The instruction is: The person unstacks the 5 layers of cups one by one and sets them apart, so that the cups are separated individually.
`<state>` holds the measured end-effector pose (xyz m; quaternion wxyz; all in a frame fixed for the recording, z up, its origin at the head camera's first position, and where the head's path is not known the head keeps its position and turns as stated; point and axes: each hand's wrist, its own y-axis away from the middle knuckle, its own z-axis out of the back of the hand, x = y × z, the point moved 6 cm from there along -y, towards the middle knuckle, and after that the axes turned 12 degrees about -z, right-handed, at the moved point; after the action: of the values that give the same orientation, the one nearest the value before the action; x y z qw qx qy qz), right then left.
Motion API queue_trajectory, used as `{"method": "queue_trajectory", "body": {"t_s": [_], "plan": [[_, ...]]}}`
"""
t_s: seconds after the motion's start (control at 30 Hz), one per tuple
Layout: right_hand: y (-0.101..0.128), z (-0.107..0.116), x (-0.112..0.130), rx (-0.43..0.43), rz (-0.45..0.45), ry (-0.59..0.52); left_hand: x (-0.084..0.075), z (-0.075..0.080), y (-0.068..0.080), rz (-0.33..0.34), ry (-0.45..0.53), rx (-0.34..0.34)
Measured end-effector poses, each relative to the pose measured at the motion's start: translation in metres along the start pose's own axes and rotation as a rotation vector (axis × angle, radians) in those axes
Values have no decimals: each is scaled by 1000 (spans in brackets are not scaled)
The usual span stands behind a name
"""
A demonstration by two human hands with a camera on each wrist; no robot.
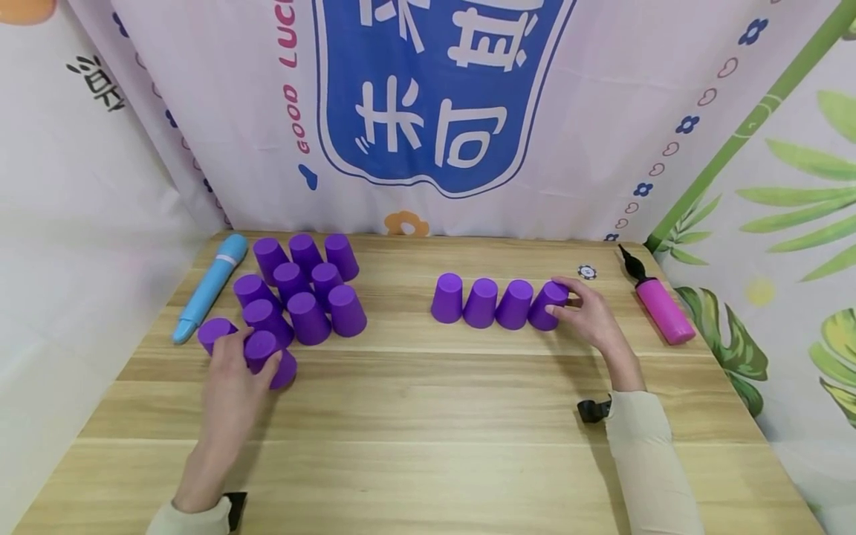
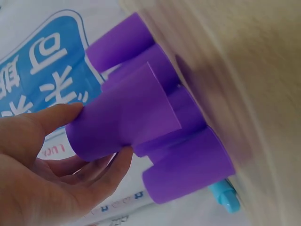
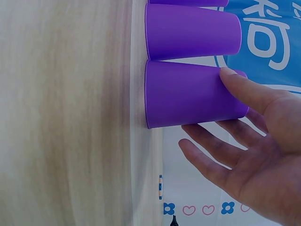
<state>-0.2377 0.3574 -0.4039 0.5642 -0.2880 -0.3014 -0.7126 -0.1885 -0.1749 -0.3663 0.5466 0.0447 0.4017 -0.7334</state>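
At the left of the wooden table (image 1: 428, 401) stands a cluster of several upturned purple cups (image 1: 309, 297). My left hand (image 1: 249, 354) grips the nearest purple cup (image 1: 284, 369) of that cluster, tilted off the table. In the left wrist view thumb and fingers (image 2: 113, 169) pinch this cup (image 2: 127, 117), with more cups (image 2: 188, 172) behind it. To the right, a row of several upturned cups (image 1: 480, 303) stands side by side. My right hand (image 1: 558, 299) touches the row's rightmost cup (image 1: 545, 306); its thumb (image 3: 235, 82) rests on that cup (image 3: 188, 94) and the other fingers are straight.
A light blue pump (image 1: 210, 286) lies left of the cluster. A pink pump (image 1: 658, 305) lies near the right edge, with a small chip (image 1: 586, 272) beside it. Printed cloth walls close in the back and both sides.
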Motion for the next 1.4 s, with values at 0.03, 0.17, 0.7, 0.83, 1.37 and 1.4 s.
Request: {"method": "queue_trajectory", "body": {"t_s": [0.03,0.17,0.7,0.83,1.37,1.4], "plan": [[0,0,0,0,0,0,2,1,1,18,-4,5],[0,0,-2,1,-5,-2,9,1,2,59,-15,33],[0,1,-2,0,-14,-5,27,-5,4,126,-29,84],[0,0,-3,3,-18,-4,21,-2,3,79,-49,88],[1,2,-1,8,-11,-20,-74,-57,-39,-384,136,61],[1,2,-2,8,-15,-19,-77,-67,-43,-381,166,91]]}}
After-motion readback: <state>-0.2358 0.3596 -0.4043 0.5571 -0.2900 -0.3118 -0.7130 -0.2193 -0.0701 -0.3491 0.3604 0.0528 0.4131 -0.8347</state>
